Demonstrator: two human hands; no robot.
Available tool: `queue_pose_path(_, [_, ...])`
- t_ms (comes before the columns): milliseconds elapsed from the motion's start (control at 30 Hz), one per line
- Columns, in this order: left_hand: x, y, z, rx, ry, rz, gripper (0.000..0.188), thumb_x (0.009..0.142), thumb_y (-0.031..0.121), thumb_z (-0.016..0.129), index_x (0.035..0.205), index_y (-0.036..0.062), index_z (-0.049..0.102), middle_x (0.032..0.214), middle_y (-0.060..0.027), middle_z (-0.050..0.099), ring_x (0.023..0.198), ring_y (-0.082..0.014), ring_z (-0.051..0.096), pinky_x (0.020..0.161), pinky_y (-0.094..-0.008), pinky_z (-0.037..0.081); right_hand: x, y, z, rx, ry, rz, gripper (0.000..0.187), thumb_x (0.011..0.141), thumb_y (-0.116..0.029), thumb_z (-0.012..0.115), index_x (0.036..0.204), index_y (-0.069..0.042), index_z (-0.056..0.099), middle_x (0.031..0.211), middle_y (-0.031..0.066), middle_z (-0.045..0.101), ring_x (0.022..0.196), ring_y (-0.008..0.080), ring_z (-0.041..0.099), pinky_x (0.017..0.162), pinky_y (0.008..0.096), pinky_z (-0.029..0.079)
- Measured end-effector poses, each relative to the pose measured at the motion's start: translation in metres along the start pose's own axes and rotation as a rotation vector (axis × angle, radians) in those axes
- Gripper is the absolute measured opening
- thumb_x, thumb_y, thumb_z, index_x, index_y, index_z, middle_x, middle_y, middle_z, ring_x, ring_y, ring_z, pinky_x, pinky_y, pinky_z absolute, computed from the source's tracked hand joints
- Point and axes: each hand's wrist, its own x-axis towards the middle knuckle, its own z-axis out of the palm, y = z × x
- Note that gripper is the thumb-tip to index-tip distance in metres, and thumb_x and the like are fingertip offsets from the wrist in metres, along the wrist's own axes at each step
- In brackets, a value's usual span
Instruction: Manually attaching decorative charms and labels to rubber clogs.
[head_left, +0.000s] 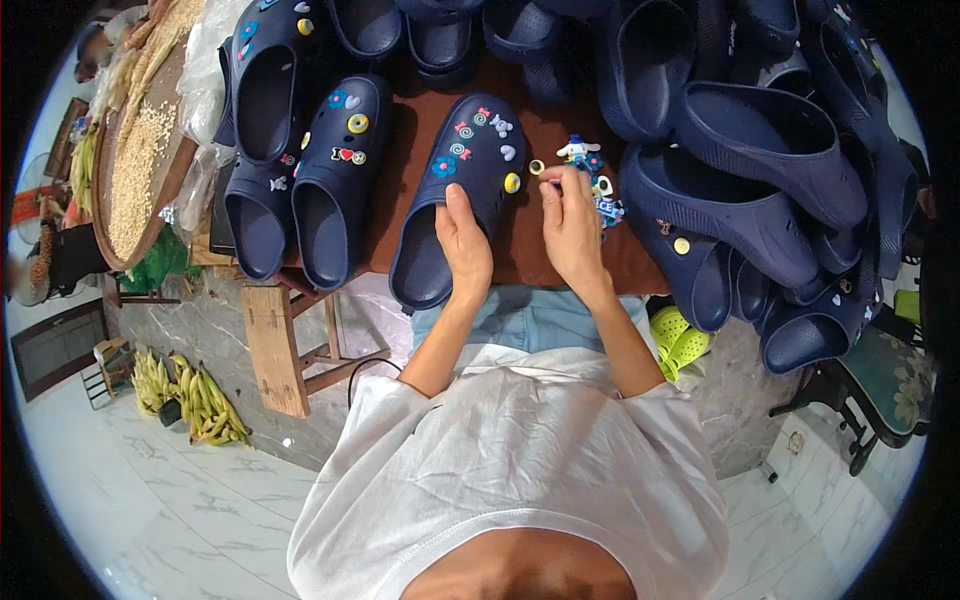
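Observation:
A navy clog lies on the brown cloth in front of me, its toe pointing away. Its upper carries several charms: swirls with pink ends, a blue flower, a white heart and a yellow ring. My left hand grips this clog at the edge of its foot opening, some fingers hidden. To the right of the clog, my right hand has its thumb and fingers pinched together; what they hold is too small to make out. A small yellow-rimmed ring shows by these fingertips. Just beyond lies a pile of colourful charms.
Another decorated navy clog stands to the left. Stacked navy clogs crowd the right, and more line the back. A wooden stool, green bananas and lime-green clogs are lower down. A round tray of pale grains sits far left.

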Motion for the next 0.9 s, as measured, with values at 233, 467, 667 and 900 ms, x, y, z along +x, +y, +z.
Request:
queue_pose_path(233, [-0.006,0.004,-0.003,0.182,-0.169,-0.045,0.058,0.099,0.042,0.046,0.111,-0.0129,0.059,0.105,-0.0216,0.065,0.097,-0.0250,0.059,0.087,-0.0371,0.044,0.013,-0.005,-0.007,-0.265,0.006,-0.029,0.018,0.092,-0.017,0.061,0.103,-0.003,0.057,0.102,0.0169,0.055,0.092,0.0362,0.058,0.074,0.0433,0.047])
queue_pose_path(467, [-0.012,0.007,0.004,0.144,-0.142,-0.032,0.051,0.099,0.038,0.049,0.107,-0.0108,0.062,0.091,-0.0154,0.068,0.084,-0.0182,0.059,0.077,-0.0351,0.047,0.005,-0.009,0.025,0.017,-0.200,0.211,0.033,0.099,-0.032,0.052,0.089,-0.001,0.054,0.072,0.0203,0.062,0.069,0.0407,0.062,0.062,0.0477,0.046])
queue_pose_path(667, [-0.016,0.018,0.006,0.133,-0.038,-0.112,0.055,0.100,0.041,0.048,0.096,-0.0111,0.063,0.084,-0.0114,0.065,0.078,-0.0165,0.055,0.070,-0.0340,0.045,0.006,-0.010,0.033,0.019,-0.202,0.171,0.032,0.101,-0.030,0.044,0.090,0.000,0.048,0.069,0.0246,0.061,0.066,0.0465,0.060,0.060,0.0542,0.045])
queue_pose_path(900, [-0.014,0.023,0.008,0.091,0.095,-0.159,0.061,0.101,0.045,0.043,0.097,-0.0124,0.063,0.089,-0.0145,0.066,0.081,-0.0194,0.057,0.074,-0.0343,0.045,0.003,-0.011,0.041,0.157,-0.090,0.218,0.032,0.103,-0.029,0.039,0.091,-0.001,0.048,0.070,0.0267,0.059,0.070,0.0485,0.059,0.061,0.0561,0.042])
